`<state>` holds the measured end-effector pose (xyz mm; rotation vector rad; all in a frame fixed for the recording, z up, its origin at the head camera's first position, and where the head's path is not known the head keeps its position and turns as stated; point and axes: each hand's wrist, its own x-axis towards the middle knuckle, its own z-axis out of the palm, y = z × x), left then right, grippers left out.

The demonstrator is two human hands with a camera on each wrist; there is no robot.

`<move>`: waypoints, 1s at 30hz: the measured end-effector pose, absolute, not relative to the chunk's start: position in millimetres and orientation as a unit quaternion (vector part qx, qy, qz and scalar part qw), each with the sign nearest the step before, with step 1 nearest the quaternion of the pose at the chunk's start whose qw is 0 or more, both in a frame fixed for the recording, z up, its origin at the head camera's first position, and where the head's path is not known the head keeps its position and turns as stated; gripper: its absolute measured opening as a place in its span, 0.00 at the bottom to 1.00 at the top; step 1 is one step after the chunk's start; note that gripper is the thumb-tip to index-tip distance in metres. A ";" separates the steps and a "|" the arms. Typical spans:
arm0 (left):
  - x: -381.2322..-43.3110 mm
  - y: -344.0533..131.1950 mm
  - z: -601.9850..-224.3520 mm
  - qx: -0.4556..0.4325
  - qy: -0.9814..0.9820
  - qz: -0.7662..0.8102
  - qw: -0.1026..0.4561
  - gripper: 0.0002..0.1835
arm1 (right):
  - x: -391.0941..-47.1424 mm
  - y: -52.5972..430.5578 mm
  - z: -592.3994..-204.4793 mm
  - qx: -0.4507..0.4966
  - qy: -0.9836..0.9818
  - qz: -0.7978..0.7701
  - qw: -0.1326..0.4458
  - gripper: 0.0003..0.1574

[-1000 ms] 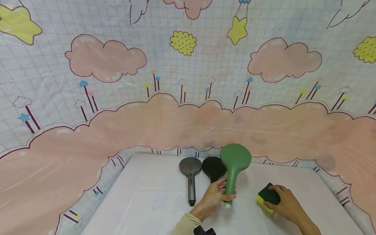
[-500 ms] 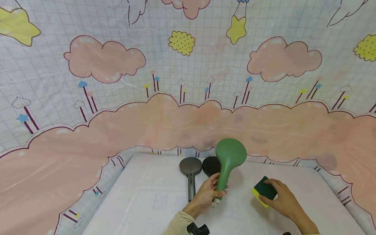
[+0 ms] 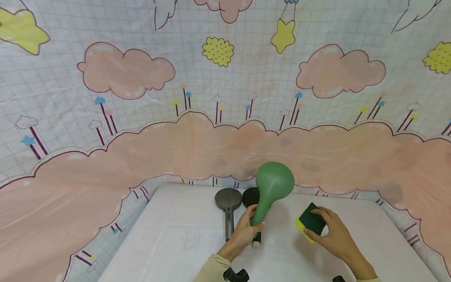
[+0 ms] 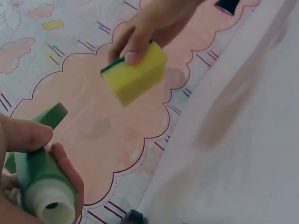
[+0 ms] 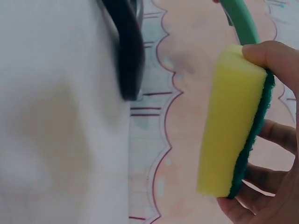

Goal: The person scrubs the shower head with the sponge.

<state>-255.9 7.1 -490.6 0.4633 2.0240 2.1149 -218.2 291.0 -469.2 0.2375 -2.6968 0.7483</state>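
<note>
Sponge (image 3: 312, 220), pinched by right hand (image 3: 334, 234), hangs right of green shower head (image 3: 275, 183), apart (left hand (image 3: 244, 234) grips its slanted handle).

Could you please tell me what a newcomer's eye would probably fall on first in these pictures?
Most likely the green shower head, gripped by its handle in the left hand and partly hiding the black shower head in the head view. Next might come the yellow-and-green sponge, held in the right hand to its right. Behind them, the cloud-printed backdrop fills most of that view.
</note>
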 end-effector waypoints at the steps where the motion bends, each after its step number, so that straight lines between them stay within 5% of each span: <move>1: -256.0 7.5 -490.9 0.156 0.687 0.705 0.078 0.29 | -217.6 290.0 -468.7 0.085 -0.945 0.265 0.175 0.40; 13: -256.2 -3.9 -490.9 0.158 0.776 0.609 -0.041 0.27 | -218.6 268.2 -458.1 0.128 -0.900 0.274 0.313 0.43; 30: -252.2 -12.9 -486.3 0.138 0.796 0.585 -0.075 0.29 | -229.0 233.6 -448.0 0.216 -0.859 0.232 0.403 0.46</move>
